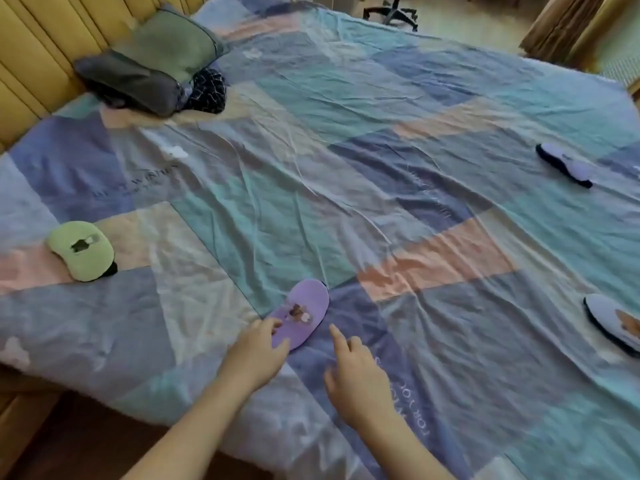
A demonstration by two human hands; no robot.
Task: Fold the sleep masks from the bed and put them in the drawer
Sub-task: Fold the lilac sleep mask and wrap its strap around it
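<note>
we pinch the purple sleep mask (300, 315) at its near end with our left hand (258, 355) to lift it; right hand (355, 372) spread at 3 o'clock, ready to fold on the bed (398, 188)

Four sleep masks (300, 313) (82, 250) (564, 165) (611, 322), two pillows (128, 81) (173, 43), two hands (258, 351) (356, 372), one bed (346, 185).
</note>
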